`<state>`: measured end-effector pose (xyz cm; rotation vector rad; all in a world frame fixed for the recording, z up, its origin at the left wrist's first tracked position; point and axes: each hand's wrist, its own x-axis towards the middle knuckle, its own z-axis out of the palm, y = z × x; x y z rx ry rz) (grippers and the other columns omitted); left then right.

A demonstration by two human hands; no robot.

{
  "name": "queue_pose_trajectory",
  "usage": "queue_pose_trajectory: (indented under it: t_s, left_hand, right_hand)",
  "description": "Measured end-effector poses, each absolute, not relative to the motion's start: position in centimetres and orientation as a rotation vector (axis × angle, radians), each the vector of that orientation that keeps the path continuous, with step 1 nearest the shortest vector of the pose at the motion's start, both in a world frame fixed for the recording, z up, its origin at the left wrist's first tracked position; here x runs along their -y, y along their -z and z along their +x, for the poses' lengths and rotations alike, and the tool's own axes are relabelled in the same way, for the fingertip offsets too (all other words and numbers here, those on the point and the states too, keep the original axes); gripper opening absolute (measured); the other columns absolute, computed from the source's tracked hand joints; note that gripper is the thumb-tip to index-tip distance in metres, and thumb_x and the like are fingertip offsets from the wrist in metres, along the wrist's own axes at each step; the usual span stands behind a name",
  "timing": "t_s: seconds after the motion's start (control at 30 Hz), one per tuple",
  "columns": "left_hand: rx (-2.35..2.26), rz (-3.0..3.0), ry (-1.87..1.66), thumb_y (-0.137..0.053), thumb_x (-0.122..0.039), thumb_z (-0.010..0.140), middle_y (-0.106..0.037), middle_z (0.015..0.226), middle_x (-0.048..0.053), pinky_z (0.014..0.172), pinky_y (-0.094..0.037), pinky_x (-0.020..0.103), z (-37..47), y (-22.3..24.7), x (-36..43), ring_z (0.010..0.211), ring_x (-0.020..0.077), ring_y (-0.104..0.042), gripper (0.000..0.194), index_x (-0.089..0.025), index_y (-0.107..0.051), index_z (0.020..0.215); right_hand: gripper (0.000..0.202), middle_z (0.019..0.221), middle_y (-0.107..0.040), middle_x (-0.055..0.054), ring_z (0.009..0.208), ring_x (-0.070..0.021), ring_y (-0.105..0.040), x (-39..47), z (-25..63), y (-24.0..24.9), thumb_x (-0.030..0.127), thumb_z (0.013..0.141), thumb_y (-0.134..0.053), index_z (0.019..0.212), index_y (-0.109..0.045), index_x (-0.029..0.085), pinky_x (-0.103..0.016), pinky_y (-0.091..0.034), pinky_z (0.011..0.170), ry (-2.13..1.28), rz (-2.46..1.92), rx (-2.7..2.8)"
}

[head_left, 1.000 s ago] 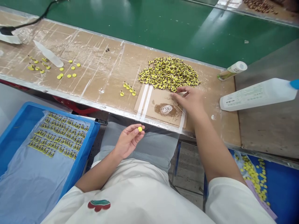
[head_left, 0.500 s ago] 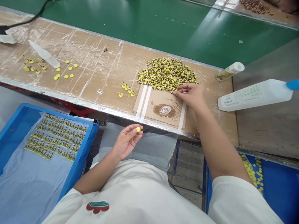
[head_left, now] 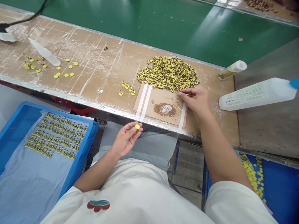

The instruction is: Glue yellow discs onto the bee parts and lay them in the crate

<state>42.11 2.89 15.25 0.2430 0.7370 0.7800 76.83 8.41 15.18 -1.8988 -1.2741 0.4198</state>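
Observation:
My left hand (head_left: 126, 138) pinches a small round yellow disc (head_left: 137, 126) between thumb and fingers, in front of the bench edge. At the near right edge of a heap of small yellow-and-brown figures (head_left: 169, 73), my right hand (head_left: 196, 99) has its thumb and fingertips together. Whatever they pinch, if anything, is too small to make out. Below that hand lies a cardboard sheet (head_left: 151, 107) with white tape strips. On it a small clear cup (head_left: 166, 109) sits in a wet brown patch, with a thin stick (head_left: 179, 107) beside it.
Several figures on yellow discs (head_left: 126, 87) stand left of the cardboard. Farther left lie loose yellow discs (head_left: 70, 66) and a white pointed strip (head_left: 44, 52). A large bottle (head_left: 257, 95) and a small tube (head_left: 232, 70) are at right. Blue trays (head_left: 93, 133) flank my lap.
My right hand has drawn back slightly to the right from the heap's edge. My left hand holds the yellow disc almost in the same place.

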Motion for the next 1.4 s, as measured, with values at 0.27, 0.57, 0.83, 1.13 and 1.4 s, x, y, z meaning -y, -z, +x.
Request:
queue_pose_trajectory:
  t_s: [0.27,0.57,0.83,1.13,1.4]
  left_hand:
    - [-0.740,0.241,-0.767,-0.074,-0.014,0.075,-0.074,0.102,0.005,0.077,-0.057,0.012,42.4,-15.1,-2.8,0.083,0.0082,-0.071,0.023,-0.015,-0.071,0.098]
    - [-0.726,0.238,-0.740,-0.072,-0.013,0.076,-0.073,0.101,0.005,0.076,-0.057,0.013,42.6,-15.2,-2.4,0.083,0.0081,-0.071,0.022,-0.014,-0.071,0.098]
    - [-0.717,0.238,-0.733,-0.071,-0.013,0.077,-0.073,0.102,0.005,0.078,-0.057,0.013,42.4,-15.3,-2.4,0.084,0.0080,-0.071,0.021,-0.015,-0.071,0.098]
    - [-0.728,0.222,-0.712,-0.072,-0.014,0.077,-0.074,0.101,0.004,0.077,-0.057,0.014,42.4,-15.4,-2.3,0.084,0.0085,-0.071,0.021,-0.015,-0.070,0.098]
    - [-0.746,0.209,-0.722,-0.073,-0.013,0.076,-0.073,0.101,0.005,0.077,-0.057,0.015,42.3,-15.4,-2.4,0.083,0.0093,-0.071,0.022,-0.014,-0.070,0.098]
  right_hand:
    - [0.031,0.089,-0.073,-0.004,0.071,-0.0195,-0.068,-5.2,72.3,-15.6,0.043,0.074,-0.075,0.098,-0.073,0.023,-0.037,-0.058,0.067,-0.295,-1.571,1.036]
    - [0.018,0.086,-0.074,-0.003,0.075,-0.0174,-0.069,-2.1,65.9,-15.0,0.032,0.077,-0.074,0.093,-0.074,0.022,-0.035,-0.058,0.074,0.041,-1.498,1.061]
    - [0.020,0.085,-0.074,-0.005,0.070,-0.0159,-0.067,-2.3,65.9,-13.4,0.030,0.076,-0.075,0.092,-0.072,0.018,-0.030,-0.055,0.064,0.125,-1.482,1.019]
    - [0.015,0.080,-0.073,-0.002,0.064,-0.0129,-0.063,-2.1,65.9,-13.9,0.031,0.078,-0.073,0.088,-0.073,0.020,-0.029,-0.054,0.062,0.124,-1.558,1.135]
    - [0.018,0.080,-0.073,-0.002,0.064,-0.0150,-0.064,-2.1,65.8,-14.0,0.037,0.077,-0.072,0.087,-0.074,0.023,-0.031,-0.055,0.064,0.094,-1.632,1.101]
